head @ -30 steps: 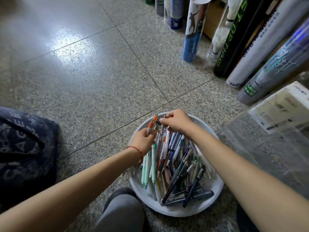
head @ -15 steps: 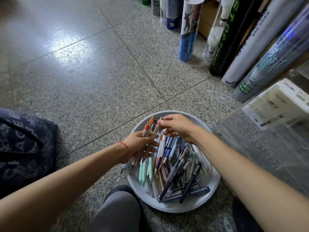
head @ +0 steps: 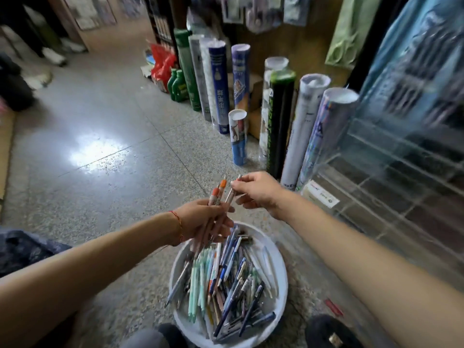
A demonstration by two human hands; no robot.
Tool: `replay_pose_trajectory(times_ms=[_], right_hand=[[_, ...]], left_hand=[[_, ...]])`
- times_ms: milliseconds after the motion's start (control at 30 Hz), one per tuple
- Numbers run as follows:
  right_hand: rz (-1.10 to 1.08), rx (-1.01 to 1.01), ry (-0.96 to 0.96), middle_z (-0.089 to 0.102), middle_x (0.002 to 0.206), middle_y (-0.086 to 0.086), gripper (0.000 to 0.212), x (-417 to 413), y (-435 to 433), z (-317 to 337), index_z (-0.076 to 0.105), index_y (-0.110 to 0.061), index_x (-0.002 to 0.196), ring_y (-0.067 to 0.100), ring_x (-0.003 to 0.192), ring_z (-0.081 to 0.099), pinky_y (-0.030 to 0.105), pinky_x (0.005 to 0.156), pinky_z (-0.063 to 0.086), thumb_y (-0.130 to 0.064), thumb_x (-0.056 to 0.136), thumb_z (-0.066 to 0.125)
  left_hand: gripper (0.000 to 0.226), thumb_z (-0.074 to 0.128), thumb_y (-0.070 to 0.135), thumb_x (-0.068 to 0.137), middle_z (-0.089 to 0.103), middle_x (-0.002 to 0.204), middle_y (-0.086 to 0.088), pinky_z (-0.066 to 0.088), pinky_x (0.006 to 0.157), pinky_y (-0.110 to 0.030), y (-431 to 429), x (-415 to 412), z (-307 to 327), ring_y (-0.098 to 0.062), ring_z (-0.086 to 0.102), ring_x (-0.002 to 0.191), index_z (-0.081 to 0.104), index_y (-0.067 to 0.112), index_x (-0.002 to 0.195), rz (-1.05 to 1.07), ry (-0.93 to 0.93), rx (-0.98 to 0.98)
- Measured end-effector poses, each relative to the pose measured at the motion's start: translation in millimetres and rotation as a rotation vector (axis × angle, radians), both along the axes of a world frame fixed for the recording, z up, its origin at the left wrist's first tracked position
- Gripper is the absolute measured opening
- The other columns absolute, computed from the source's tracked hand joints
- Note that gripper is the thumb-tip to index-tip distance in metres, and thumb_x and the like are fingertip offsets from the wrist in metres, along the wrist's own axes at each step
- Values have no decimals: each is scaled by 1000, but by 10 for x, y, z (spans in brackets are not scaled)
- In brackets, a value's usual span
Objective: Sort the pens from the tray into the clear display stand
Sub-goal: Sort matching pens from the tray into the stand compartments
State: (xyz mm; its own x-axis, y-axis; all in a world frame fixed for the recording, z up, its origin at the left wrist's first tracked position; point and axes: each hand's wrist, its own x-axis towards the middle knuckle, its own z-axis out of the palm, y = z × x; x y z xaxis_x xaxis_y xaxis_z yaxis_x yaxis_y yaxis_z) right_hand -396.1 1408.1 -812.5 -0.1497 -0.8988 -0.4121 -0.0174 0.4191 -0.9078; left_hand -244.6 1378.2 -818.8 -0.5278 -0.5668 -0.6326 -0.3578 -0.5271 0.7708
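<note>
A round white tray [head: 280,270] on the floor holds a heap of several pens [head: 227,277] in blue, mint, white and dark colours. Above its far rim my left hand [head: 203,219] grips a small bunch of orange-capped pens [head: 218,193], their tops pointing up. My right hand [head: 256,190] pinches the top end of one pink pen [head: 232,190] that leans against that bunch. The clear display stand [head: 391,177], with tiered compartments, rises on the right, a little beyond my right hand.
Several upright shuttlecock tubes [head: 281,121] line the wall behind the tray, next to green bottles [head: 178,84] and a red bag [head: 162,64]. A dark patterned bag [head: 22,249] lies at the left. Open speckled floor [head: 100,151] spreads ahead. Dark shoes show at the bottom.
Both hands have risen out of the tray with the pens. The view has tilted up, so the tray sits lower and the stand and tubes show more fully.
</note>
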Motion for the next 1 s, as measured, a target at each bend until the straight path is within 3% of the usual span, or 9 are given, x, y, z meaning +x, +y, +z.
replay_pose_trajectory(times_ms=[133, 233, 300, 367, 433, 600, 767, 833, 1000], right_hand=[[-135, -149, 82, 53, 65, 4, 23, -360, 122, 831, 51, -14, 70, 9, 45, 50, 20, 43, 41, -12, 94, 53], [-188, -267, 134, 57, 71, 10, 27, -567, 314, 1427, 53, -14, 69, 15, 53, 53, 28, 54, 50, -6, 94, 47], [-218, -344, 152, 61, 73, 9, 25, -700, 525, 1751, 54, -15, 74, 14, 55, 59, 22, 51, 53, -4, 95, 45], [-253, -403, 242, 66, 84, 11, 20, -852, 770, 2000, 58, -13, 82, 17, 66, 62, 30, 64, 56, -2, 93, 46], [-303, -435, 247, 62, 85, 9, 19, -1030, 1013, 2168, 60, -9, 99, 16, 65, 59, 28, 61, 54, 1, 92, 46], [-463, -472, 258, 63, 82, 10, 18, -1447, 1480, 2447, 59, -8, 107, 14, 58, 55, 15, 42, 45, -4, 90, 55], [-654, -626, 276, 61, 76, 5, 8, -1912, 1904, 2713, 58, -12, 92, 13, 63, 59, 20, 55, 52, -5, 91, 55], [-729, -683, 318, 63, 82, 6, 16, -2148, 2104, 2788, 56, -17, 83, 14, 71, 63, 27, 68, 55, -4, 90, 56], [-1001, -697, 597, 62, 93, 7, 16, -2617, 2591, 2850, 56, -18, 84, 22, 87, 64, 43, 76, 57, -3, 86, 58]], left_hand=[[20, 43, 17, 97, 61, 51, -4, 54, 44, -25, 186, -516, 773, -13, 59, 40, 55, 7, 86, 19, 88, -165], [18, 42, 17, 98, 59, 57, -7, 52, 43, -23, 383, -857, 1264, -13, 58, 40, 55, 7, 90, 47, 204, -211], [17, 42, 16, 98, 60, 55, -5, 51, 44, -22, 521, -1059, 1524, -13, 57, 41, 55, 7, 91, 62, 296, -221], [17, 43, 18, 98, 60, 54, -4, 50, 45, -22, 686, -1252, 1730, -12, 57, 43, 57, 8, 96, 38, 353, -223], [17, 44, 19, 97, 62, 58, -5, 50, 48, -23, 871, -1434, 1888, -12, 58, 45, 57, 8, 98, 3, 384, -211], [21, 42, 17, 98, 66, 64, -7, 51, 48, -22, 1179, -1806, 2128, -14, 62, 48, 58, 6, 88, -25, 453, -125], [20, 43, 15, 97, 68, 55, -3, 51, 45, -21, 1295, -2135, 2182, -13, 64, 46, 56, 12, 83, 9, 495, -163], [19, 41, 14, 98, 67, 54, -1, 49, 45, -20, 1369, -2306, 2170, -11, 64, 45, 55, 14, 85, -2, 512, -200], [17, 42, 11, 97, 62, 82, -3, 44, 58, -26, 1628, -2752, 2096, -15, 57, 66, 56, 14, 89, -68, 535, -317]])
